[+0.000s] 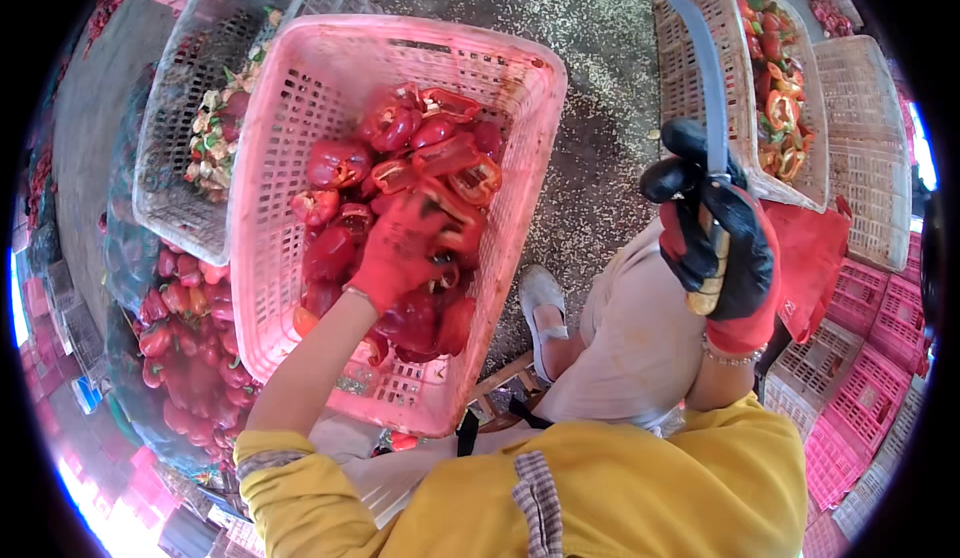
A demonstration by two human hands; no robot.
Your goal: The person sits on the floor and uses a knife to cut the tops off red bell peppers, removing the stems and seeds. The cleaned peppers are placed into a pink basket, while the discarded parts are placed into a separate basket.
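Note:
My left hand (401, 250), in a red glove, reaches down into a pink plastic crate (259, 205). Its fingers touch cut red bell peppers (450, 157), and whether they close on one is hidden. Many of the peppers are cored, with pale ribs showing. On the right, my right hand (724, 250), in a red glove with black coated palm and fingers, grips a knife by its light-coloured handle (709, 288). The long curved blade (706, 63) points upward and away from me, over the floor and beside another crate.
A grey crate (169, 145) at left holds pepper cores (214, 138). Below it, whole red peppers (191, 340) lie in netting. Another crate (705, 78) at right contains mixed red and green peppers (776, 85). Seeds cover the floor (600, 55); stacked pink crates (862, 393) stand far right.

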